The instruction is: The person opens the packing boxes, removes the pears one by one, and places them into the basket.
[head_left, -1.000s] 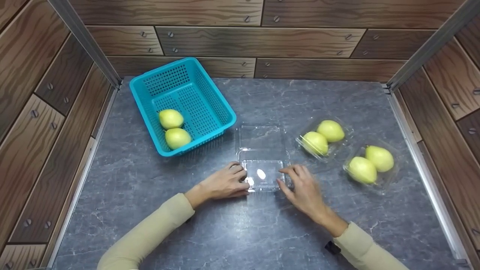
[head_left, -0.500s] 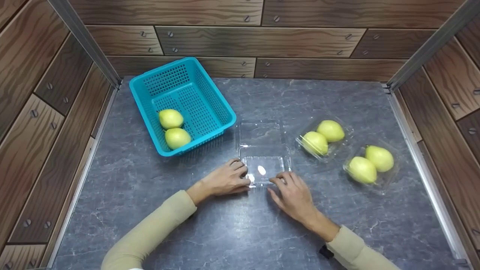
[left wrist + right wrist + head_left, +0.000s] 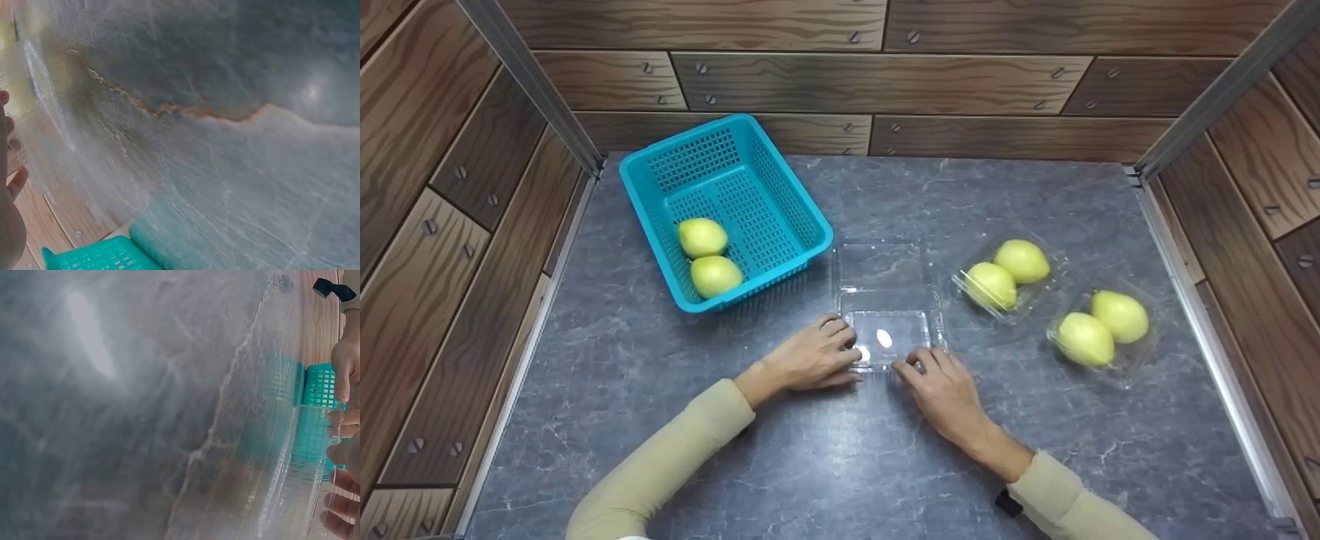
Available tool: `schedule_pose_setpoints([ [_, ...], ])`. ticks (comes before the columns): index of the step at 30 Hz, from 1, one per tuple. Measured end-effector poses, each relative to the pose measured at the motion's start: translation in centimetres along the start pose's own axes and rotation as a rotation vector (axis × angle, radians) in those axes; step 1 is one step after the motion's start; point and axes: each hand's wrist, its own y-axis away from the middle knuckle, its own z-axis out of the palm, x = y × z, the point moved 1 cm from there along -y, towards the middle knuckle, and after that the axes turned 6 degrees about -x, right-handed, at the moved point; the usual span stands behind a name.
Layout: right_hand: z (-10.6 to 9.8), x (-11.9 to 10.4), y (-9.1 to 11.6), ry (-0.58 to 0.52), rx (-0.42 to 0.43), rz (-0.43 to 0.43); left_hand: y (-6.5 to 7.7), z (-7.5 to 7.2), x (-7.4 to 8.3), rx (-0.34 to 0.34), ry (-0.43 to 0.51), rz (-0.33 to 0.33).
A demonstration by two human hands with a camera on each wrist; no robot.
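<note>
A clear hinged plastic container (image 3: 911, 341) lies unfolded and unfilled on the table, its lid (image 3: 880, 264) flat on the far side. My left hand (image 3: 814, 354) grips its left edge near the front corner with bent fingers. At the front edge, towards the right corner, the fingers of my right hand (image 3: 949, 394) hold the rim. In the left wrist view, part of my left hand (image 3: 8, 225) shows beside the clear plastic. The right wrist view has my right hand (image 3: 349, 455) at the container wall (image 3: 304, 439), with the left hand beyond it.
A teal basket (image 3: 810, 236) stands at the back left with two yellow-green pears (image 3: 709, 259) inside. To the right sit two clear containers, one with a pair of pears (image 3: 1020, 261), the other with another pair (image 3: 1086, 340). Wood-patterned walls (image 3: 877, 82) enclose the table.
The container has shifted slightly away from me. My right hand has moved from its right side to its front edge. My left hand stays at the left edge.
</note>
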Motion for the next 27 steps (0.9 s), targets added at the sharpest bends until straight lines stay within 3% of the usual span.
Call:
schedule_pose_setpoints([
  [6, 0.2, 0.2, -0.1, 0.019, 0.012, -0.008, 0.4, -1.1, -0.6, 0.015, -0.08, -0.104],
  [11, 0.4, 0.6, -0.2, 0.025, 0.031, -0.007, 0.9, -2.2, -1.6, 0.129, -0.13, -0.19],
  [19, 0.4, 1.4, -0.5, 0.044, -0.013, -0.019, 2.5, -3.1, -3.1, 0.278, -0.182, -0.291],
  [27, 0.6, 2.2, -1.1, 0.076, -0.021, -0.051, 4.9, -4.8, -5.0, 0.269, -0.198, -0.437],
])
